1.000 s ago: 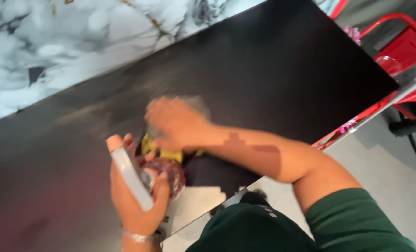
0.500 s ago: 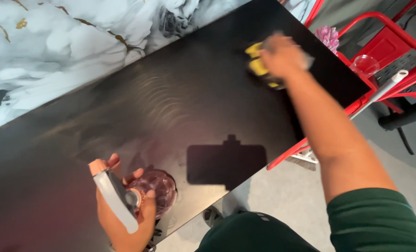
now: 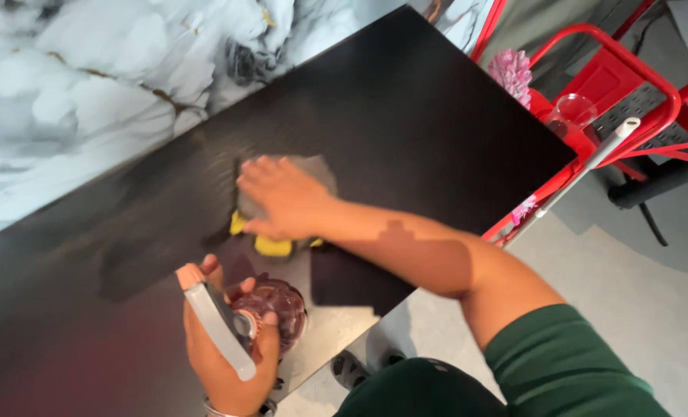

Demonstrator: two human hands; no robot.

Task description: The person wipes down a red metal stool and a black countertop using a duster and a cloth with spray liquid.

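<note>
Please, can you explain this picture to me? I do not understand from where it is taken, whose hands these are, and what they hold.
The picture comes from a camera worn on a person's head, looking down at that person's own two bare hands. There is no machine here. The right hand lies flat on a grey and yellow cloth, pressing it onto a black table. The left hand has its grip around a spray bottle with a dark rounded body and a pale trigger. Behind the table is a marble-patterned wall. On the right stand red metal chairs, a white pole leaning at the table's edge, and a pink fluffy thing.
</note>
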